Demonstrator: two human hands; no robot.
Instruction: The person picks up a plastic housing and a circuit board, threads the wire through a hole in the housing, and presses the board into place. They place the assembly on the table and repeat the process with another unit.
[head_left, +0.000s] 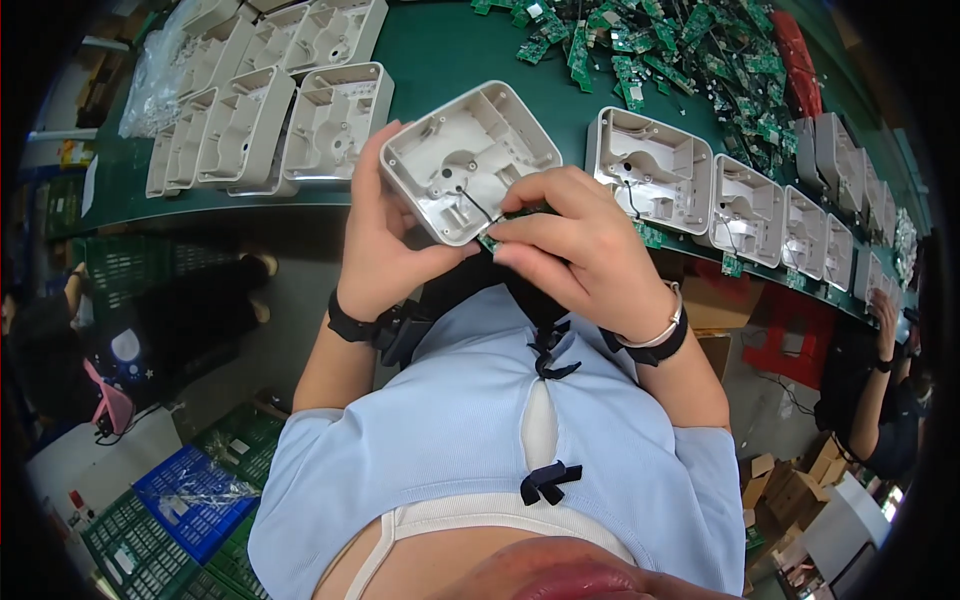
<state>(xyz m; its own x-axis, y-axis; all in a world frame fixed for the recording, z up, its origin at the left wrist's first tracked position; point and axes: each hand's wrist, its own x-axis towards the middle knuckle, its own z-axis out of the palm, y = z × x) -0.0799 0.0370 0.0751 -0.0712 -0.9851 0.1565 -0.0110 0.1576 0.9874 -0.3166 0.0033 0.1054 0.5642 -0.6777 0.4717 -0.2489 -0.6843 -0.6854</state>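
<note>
A white plastic housing point(500, 130), open side up and tilted, is held above the front edge of the green table. My left hand point(385, 235) grips its left side, with the fingers behind and the thumb along the lower edge. At the near corner, my right hand point(580, 235) pinches a small green circuit board point(487, 242), mostly covered by the fingers. From that board a black wire point(472, 203) runs into a hole in the housing floor. Just right of my right hand stands another white housing point(655, 165), with a board hanging at its front edge.
Several empty-looking housings point(335, 125) stand in rows at the left. Farther right, a line of housings point(745, 205) carries dangling boards. Loose circuit boards point(650, 45) lie heaped at the back of the green table point(450, 45). Two other people work at either side. Blue and green crates point(190, 500) sit lower left.
</note>
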